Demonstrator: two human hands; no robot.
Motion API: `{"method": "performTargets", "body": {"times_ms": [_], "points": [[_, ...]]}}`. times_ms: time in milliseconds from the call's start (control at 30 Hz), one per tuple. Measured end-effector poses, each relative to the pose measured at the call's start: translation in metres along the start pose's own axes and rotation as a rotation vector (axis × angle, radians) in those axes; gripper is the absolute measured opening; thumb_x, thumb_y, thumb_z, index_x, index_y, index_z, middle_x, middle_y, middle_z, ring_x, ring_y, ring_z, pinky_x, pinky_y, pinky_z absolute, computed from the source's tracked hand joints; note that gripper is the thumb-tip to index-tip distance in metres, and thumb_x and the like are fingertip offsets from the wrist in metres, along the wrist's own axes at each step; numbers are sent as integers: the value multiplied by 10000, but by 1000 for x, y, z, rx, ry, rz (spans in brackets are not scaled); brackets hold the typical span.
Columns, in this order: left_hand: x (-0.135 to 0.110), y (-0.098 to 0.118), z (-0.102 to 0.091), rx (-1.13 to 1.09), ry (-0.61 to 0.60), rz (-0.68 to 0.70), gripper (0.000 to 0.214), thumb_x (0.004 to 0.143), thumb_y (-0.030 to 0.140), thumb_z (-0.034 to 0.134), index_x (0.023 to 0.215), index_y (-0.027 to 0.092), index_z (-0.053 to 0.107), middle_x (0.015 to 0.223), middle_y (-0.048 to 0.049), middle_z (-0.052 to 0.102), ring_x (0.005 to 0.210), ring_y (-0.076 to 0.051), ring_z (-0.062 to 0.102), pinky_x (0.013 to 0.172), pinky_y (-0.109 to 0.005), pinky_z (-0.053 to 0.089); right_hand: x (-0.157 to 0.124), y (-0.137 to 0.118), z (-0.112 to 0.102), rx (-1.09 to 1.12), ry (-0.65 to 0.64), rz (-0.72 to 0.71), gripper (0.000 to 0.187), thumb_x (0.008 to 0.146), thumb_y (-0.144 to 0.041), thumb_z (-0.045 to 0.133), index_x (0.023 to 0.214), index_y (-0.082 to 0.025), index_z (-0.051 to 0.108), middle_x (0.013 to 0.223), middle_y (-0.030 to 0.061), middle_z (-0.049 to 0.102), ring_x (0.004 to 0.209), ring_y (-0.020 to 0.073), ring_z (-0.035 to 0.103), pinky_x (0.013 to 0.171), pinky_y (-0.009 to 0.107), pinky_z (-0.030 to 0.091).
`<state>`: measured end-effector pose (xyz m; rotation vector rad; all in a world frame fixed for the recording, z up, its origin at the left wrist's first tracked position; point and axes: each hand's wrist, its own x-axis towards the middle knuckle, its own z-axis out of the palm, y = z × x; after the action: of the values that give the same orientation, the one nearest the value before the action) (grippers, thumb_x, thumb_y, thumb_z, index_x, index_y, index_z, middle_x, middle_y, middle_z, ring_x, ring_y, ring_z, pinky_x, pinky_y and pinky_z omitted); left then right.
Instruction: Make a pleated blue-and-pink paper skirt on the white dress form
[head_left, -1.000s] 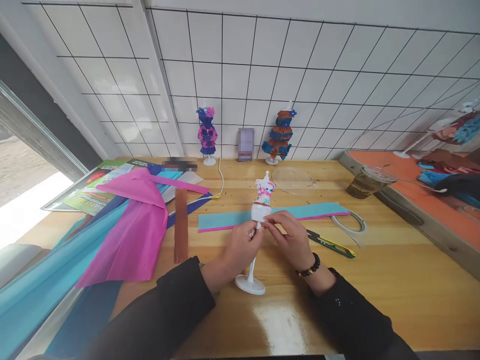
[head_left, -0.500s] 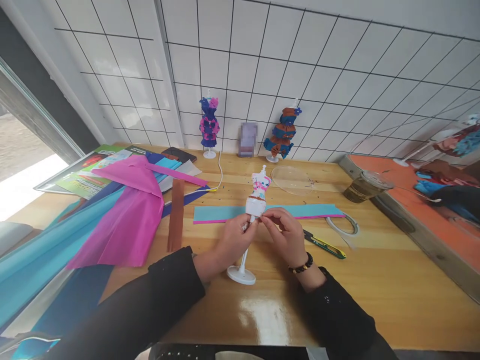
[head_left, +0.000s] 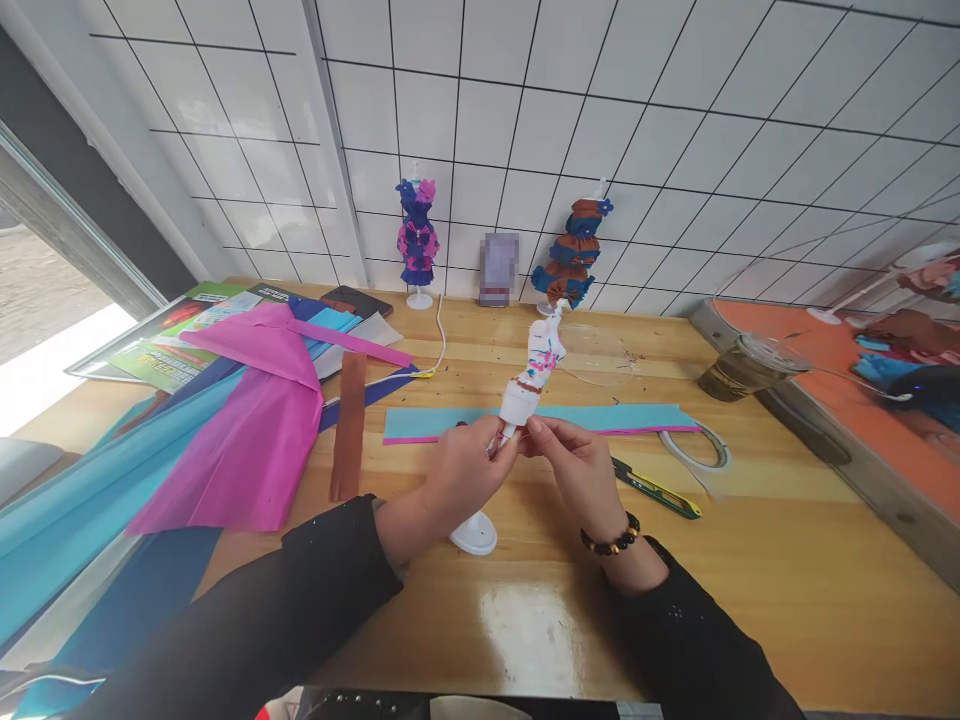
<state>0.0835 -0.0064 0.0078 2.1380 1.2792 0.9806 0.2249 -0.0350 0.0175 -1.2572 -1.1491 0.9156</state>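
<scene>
Small white plastic dress form (head_left: pixel 519 402) – tilted, top leaning right – held over the long turquoise paper strip with pink edge (head_left: pixel 622 416), its round base (head_left: pixel 474 534) on the strip's near side. Torso blotched pink and blue; brown band (head_left: pixel 528 386) at waist; hips plain white. Left hand (head_left: pixel 466 467) closed around the stem below the hips. Right hand (head_left: pixel 581 475): thumb and forefinger pressed together at the hips' lower edge – contents, if any, cannot be told. Left of the strip, glossy green printed booklet (head_left: pixel 152 373); lettering too blurred to read.
</scene>
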Motion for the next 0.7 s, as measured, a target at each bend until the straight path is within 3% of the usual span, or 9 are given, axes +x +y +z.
{"method": "performTargets", "body": {"times_ms": [200,367,533,700], "points": [[4,0,-6,165,-44,55,255,856,359,443,704,179,539,544,8,493,491,-109,403,525,-255,247,1,0,-6,27,-87,8,256,773,-413,625,837,-183,719,691,44,693,642,150,620,642,307,504],[7,0,-10,305,-63,102,256,866,350,427,742,180,572,560,-11,539,504,-130,451,535,-271,257,2,0,-6,57,-111,27,258,777,-418,621,870,-201,725,746,45,703,685,155,629,656,300,492],[9,-2,-10,473,-84,171,257,878,339,407,793,179,589,608,-30,599,555,-163,537,542,-284,269,3,-2,-5,41,-97,56,282,751,-443,638,788,-180,732,711,57,701,666,158,611,645,298,472],[10,-2,-12,511,-102,180,252,882,332,397,812,187,592,626,-23,623,571,-174,569,528,-289,266,3,-3,-5,43,-130,57,262,769,-421,626,853,-199,737,767,52,710,698,151,606,668,290,455]]}}
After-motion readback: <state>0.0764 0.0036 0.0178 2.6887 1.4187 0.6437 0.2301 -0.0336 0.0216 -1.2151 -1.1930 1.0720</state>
